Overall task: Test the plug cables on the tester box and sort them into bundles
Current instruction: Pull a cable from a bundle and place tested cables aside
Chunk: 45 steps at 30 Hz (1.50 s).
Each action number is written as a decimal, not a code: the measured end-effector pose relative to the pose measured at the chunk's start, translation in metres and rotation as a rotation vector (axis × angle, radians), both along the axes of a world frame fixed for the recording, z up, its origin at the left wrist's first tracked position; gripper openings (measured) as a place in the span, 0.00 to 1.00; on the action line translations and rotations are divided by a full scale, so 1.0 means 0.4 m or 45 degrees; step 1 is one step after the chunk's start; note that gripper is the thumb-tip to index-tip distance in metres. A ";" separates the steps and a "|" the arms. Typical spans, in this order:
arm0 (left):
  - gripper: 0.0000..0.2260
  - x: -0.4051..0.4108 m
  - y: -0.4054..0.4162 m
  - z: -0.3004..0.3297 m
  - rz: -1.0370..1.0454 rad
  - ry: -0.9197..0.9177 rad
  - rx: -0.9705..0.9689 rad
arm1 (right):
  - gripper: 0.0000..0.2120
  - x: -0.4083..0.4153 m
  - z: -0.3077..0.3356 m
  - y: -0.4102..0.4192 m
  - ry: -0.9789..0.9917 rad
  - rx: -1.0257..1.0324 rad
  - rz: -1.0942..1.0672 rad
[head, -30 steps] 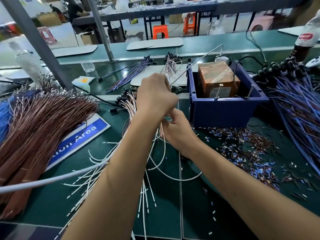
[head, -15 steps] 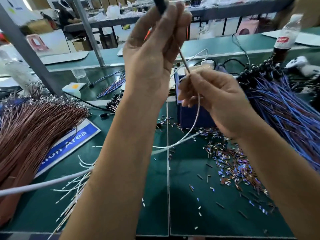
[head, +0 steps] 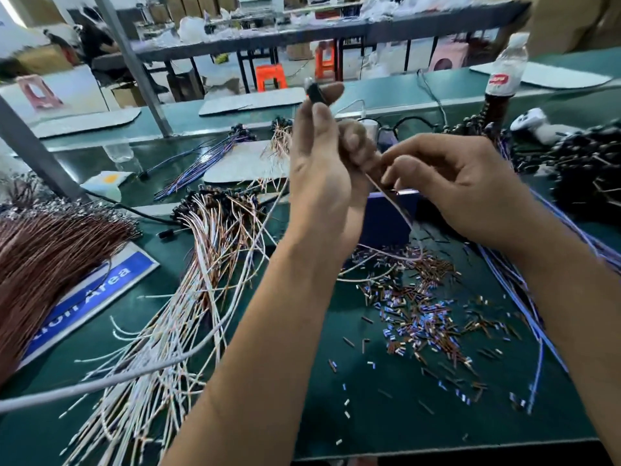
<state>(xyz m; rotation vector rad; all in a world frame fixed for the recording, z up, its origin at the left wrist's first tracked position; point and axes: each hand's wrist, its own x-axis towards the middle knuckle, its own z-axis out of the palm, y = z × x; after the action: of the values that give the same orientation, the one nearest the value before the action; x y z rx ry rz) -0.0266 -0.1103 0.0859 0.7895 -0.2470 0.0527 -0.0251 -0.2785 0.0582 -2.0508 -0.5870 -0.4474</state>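
My left hand (head: 322, 169) is raised above the bench and pinches the black plug (head: 315, 93) of one thin pale cable between thumb and fingertips. My right hand (head: 460, 186) pinches that cable's wire (head: 403, 215) just below, and the wire loops down to the mat. The blue bin (head: 386, 220) holding the tester box sits behind my hands, mostly hidden. A fan of white and copper plug cables (head: 208, 250) lies on the green mat at centre left. Blue and purple plug cables (head: 524, 297) run down the right side.
A thick brown wire bundle (head: 50, 257) lies at far left over a blue sign (head: 94, 297). Cut wire scraps (head: 416, 317) litter the mat at right. A cola bottle (head: 504, 79), a white controller (head: 537, 124) and black plug piles (head: 584, 169) stand at back right. A white cord (head: 100, 381) crosses the front left.
Both hands rose from the mat with one cable, then dropped slightly. My left hand holds its plug up while my right hand has slid along the wire. The view shifted right.
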 end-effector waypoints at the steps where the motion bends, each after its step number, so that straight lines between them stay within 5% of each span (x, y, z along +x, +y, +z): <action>1: 0.11 -0.002 -0.016 -0.006 -0.009 0.039 -0.026 | 0.12 -0.003 -0.002 0.001 0.053 -0.005 0.042; 5: 0.10 0.010 -0.046 -0.020 -0.013 0.111 -0.169 | 0.12 -0.018 -0.019 -0.016 0.340 0.153 0.232; 11: 0.10 0.035 0.008 -0.055 -0.268 0.128 -0.253 | 0.09 -0.025 -0.007 -0.112 0.258 0.033 0.138; 14: 0.03 0.020 0.012 -0.109 -0.045 -0.105 0.253 | 0.07 -0.010 -0.015 -0.133 0.150 -0.111 0.000; 18: 0.09 0.008 -0.022 -0.196 0.523 -0.752 1.452 | 0.06 0.006 -0.079 -0.064 -0.102 -0.305 -0.141; 20: 0.12 0.013 -0.014 -0.230 0.565 -0.868 1.669 | 0.07 0.005 -0.115 -0.041 -0.161 -0.288 -0.145; 24: 0.12 0.034 0.013 -0.288 0.522 -0.876 1.713 | 0.15 0.007 -0.179 -0.029 -0.176 -0.207 -0.160; 30: 0.04 0.053 0.034 -0.353 0.186 -0.590 1.534 | 0.08 0.012 -0.240 -0.037 -0.088 -0.155 -0.191; 45: 0.06 0.044 0.068 -0.338 0.077 -0.308 1.211 | 0.12 0.021 -0.242 -0.095 0.137 0.329 -0.235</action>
<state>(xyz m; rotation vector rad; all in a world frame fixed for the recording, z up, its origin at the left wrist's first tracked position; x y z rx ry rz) -0.0091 -0.0831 -0.0493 1.7418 -0.4899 0.0896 -0.0169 -0.3166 -0.0387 -1.8736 -0.2607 -0.4902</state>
